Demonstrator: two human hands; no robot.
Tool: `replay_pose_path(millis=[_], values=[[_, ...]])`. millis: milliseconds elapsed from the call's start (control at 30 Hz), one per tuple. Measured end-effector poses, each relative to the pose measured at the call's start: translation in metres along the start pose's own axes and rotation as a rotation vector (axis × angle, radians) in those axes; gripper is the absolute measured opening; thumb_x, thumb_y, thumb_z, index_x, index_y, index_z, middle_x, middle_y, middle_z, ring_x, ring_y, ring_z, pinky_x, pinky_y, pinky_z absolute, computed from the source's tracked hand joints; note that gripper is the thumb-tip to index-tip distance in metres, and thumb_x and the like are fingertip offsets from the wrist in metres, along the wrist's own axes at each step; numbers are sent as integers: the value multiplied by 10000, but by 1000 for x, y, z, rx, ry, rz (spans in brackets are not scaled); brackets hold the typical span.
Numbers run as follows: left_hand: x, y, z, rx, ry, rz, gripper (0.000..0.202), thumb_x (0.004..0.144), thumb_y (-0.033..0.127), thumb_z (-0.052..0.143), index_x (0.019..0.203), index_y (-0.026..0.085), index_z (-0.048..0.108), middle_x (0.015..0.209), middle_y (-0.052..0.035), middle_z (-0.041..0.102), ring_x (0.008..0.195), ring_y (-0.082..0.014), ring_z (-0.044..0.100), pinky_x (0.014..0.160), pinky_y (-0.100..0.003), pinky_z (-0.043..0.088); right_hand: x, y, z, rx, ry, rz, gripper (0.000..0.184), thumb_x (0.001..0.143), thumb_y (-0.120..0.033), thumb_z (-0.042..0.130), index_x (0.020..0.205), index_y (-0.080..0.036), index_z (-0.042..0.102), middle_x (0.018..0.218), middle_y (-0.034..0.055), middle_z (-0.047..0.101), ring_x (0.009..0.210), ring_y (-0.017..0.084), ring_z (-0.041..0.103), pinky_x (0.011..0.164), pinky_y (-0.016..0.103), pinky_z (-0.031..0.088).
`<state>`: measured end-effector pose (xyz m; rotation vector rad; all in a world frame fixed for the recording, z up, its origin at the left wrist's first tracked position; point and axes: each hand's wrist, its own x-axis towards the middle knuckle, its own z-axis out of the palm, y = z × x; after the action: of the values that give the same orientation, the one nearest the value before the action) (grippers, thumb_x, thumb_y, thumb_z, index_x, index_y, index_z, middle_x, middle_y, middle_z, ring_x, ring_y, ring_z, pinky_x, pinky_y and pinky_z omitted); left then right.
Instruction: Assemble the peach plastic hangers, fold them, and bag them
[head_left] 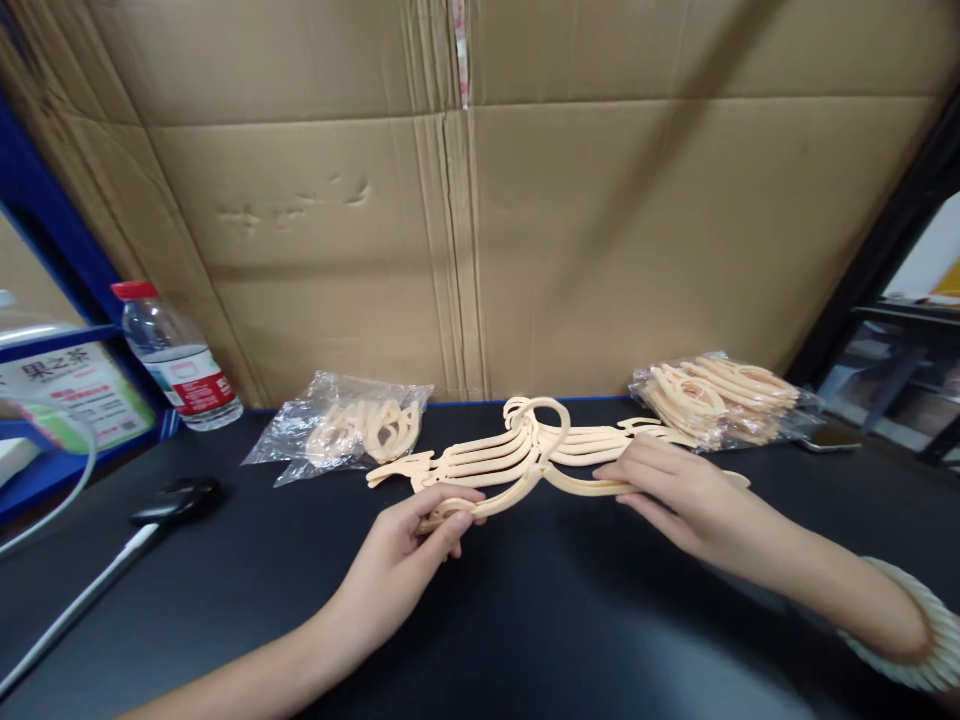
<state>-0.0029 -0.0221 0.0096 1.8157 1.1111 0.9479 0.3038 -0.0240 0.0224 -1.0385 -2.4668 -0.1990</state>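
A stack of several cream plastic hangers (pixel 525 450) lies fanned on the black table (pixel 540 620), hooks pointing away from me. My left hand (pixel 409 555) pinches the left end of the lowest hanger between thumb and fingers. My right hand (pixel 675 490) rests on the right side of the stack, fingers curled over the lower hanger's arm, thumb hidden. A pale bracelet (pixel 919 640) circles my right wrist.
A clear bag of more hangers (pixel 349 428) lies behind on the left, a fuller bag (pixel 720 398) on the right. A water bottle with a red cap (pixel 180 358) stands far left. A black tool with a white cable (pixel 176 497) lies left. Cardboard (pixel 480 200) walls the back.
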Motion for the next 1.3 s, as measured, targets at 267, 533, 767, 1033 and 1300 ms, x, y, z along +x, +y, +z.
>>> replay_pose_path(millis=[267,533,767,1033,1300], values=[[4,-1,-2,-66,30,-63,318,853,444,588,989,172,679,813,-43,693,631,-146,575,641,-266,495,-3,5,-5,-553,58,70,245,954,-143,368,905,-159,608,844,94,632,631,205,576,528,312,386],[4,-4,-2,-73,35,-57,315,872,444,572,998,170,665,850,-53,698,650,-144,564,647,-271,487,1,-3,-1,-344,235,91,235,943,-129,387,952,-165,619,1269,204,522,1023,307,607,794,457,531],[4,-2,0,-182,123,-91,312,816,436,659,969,165,678,790,-27,680,629,-127,556,640,-251,479,2,-5,4,144,340,184,269,924,-185,501,1180,-233,566,1102,89,665,1030,232,640,888,401,545],[5,-7,2,-431,294,-163,466,713,340,790,1113,183,610,908,-32,702,810,-156,634,679,-221,514,7,-1,1,745,293,417,260,843,-431,643,978,-211,666,1007,82,686,968,240,658,852,394,573],[-4,5,16,-441,56,-200,342,700,360,797,886,120,641,675,-17,664,615,-121,607,571,-211,529,7,-40,27,1236,252,601,371,732,-335,788,971,-225,526,941,28,611,857,164,640,779,319,569]])
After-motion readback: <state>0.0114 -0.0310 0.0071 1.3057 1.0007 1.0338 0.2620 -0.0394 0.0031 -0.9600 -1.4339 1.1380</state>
